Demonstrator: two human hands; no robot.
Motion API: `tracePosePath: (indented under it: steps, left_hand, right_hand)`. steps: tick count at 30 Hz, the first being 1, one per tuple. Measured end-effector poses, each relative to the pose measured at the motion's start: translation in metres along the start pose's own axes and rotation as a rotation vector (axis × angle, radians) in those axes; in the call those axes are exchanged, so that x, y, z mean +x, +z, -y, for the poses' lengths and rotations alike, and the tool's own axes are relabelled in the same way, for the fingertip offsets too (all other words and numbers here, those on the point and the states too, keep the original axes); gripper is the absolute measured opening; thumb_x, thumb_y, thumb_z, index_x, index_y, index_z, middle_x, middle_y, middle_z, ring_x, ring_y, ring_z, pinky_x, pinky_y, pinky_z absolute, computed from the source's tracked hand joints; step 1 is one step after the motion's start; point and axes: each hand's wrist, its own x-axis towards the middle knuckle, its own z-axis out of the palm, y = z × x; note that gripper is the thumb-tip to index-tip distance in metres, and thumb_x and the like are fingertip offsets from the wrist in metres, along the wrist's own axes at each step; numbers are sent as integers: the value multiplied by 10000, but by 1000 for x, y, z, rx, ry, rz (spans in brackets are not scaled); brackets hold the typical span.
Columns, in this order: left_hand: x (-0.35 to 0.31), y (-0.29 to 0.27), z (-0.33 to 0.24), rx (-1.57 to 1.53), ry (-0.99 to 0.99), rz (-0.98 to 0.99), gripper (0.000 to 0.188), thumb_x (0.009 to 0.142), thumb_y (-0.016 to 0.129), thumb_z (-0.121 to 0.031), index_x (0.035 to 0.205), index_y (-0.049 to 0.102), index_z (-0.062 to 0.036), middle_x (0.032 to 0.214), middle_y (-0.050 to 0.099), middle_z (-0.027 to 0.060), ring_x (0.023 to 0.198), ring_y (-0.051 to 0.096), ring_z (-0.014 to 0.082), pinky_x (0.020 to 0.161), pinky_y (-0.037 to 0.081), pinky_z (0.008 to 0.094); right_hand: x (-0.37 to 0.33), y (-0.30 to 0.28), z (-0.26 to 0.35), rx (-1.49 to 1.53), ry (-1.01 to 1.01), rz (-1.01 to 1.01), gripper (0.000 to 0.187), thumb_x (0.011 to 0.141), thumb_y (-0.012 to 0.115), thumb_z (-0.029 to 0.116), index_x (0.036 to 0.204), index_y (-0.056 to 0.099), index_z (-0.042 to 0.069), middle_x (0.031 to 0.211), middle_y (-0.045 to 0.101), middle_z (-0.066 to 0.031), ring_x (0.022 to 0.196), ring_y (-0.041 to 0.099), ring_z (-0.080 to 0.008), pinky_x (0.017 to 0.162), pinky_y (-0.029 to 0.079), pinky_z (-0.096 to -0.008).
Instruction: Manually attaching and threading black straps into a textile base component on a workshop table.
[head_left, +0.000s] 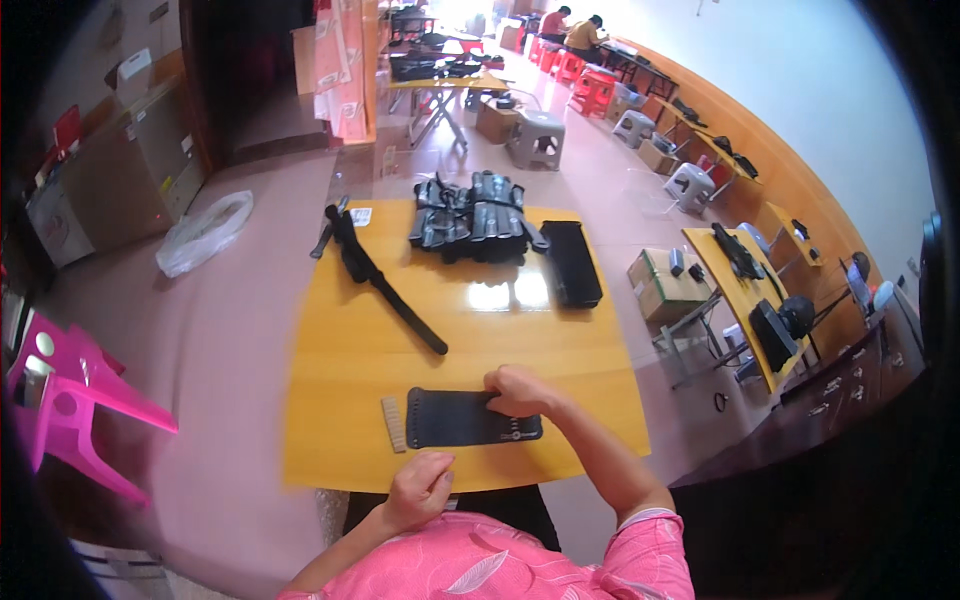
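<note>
A dark rectangular fabric piece (459,419) lies flat near the front of the yellow table. Its left edge shows a row of small scallops, and a pale round print marks its right end. My right hand (517,391) is closed over the upper right part of this piece; whatever its fingers may hold is hidden. Just left of the fabric lies a short beige strip (393,424). Near the table's front edge my left hand (420,489) is curled closed, below the fabric and apart from it. Its fingertips are too tucked in to show any content.
On the yellow table (340,400) lie a long black strap (385,290), bundled dark pieces (473,218) and a black tray-like box (572,264). A pink plastic chair (85,400) stands left. Right is a side table (735,300) with black items. Two people sit far back.
</note>
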Motion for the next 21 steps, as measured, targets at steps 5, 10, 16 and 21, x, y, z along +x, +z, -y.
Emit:
tracePosePath:
  steps: [5, 10, 16, 21]
  left_hand:
    - [42, -29, 7, 241, 61, 66, 302, 770, 645, 19, 1070, 605, 31, 1047, 636, 199, 978, 619, 365, 845, 507, 429]
    - [88, -39, 40, 632, 58, 246, 392, 754, 689, -62, 1127, 580, -4, 1111, 602, 164, 1056, 562, 335, 864, 464, 438]
    - [95, -35, 62, 640, -67, 405, 394, 741, 701, -84, 1113, 589, -18, 1071, 606, 143, 1008, 562, 327, 844, 451, 441]
    - [96, -40, 66, 522, -52, 326, 386, 749, 696, -84, 1114, 596, -7, 1062, 608, 170, 986, 565, 355, 856, 454, 447]
  right_hand:
    - [-18, 7, -12, -112, 78, -204, 279, 757, 691, 229, 952, 656, 32, 891, 666, -209, 895, 644, -366, 776, 504, -447]
    - [-33, -7, -26, -5, 185, -56, 282, 765, 707, 231, 952, 661, 25, 899, 670, -214, 908, 648, -362, 782, 505, -437]
    - [-43, 9, -28, 160, 44, -114, 316, 765, 722, 223, 971, 663, -10, 905, 666, -229, 903, 644, -373, 777, 501, -427]
    - [-52, 10, -19, 606, 245, -205, 223, 783, 697, 144, 934, 655, -14, 839, 667, -217, 772, 650, -365, 690, 512, -398]
